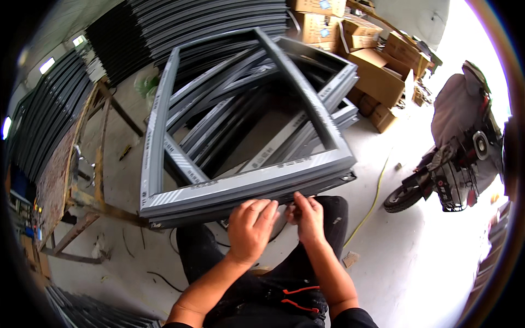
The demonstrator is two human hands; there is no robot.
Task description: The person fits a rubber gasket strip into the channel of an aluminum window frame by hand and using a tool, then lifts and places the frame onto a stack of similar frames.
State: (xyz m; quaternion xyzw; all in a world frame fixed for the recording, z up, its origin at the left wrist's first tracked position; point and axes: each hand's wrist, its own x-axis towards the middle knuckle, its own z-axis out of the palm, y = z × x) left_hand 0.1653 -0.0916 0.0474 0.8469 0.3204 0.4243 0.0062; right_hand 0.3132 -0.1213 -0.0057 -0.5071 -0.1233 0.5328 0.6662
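Fingers (267,212) of left hand (249,230) and right hand (309,221) curl, grip unclear, at the near edge of the grey frame (249,181).

Can't tell if holding anything in the right hand (309,221): too small. Can't see all of the lower frames (336,87), partly hidden by the top frame (246,183), or the whole sleeves (353,318) and grey stack (210,16), cut off by the edges.
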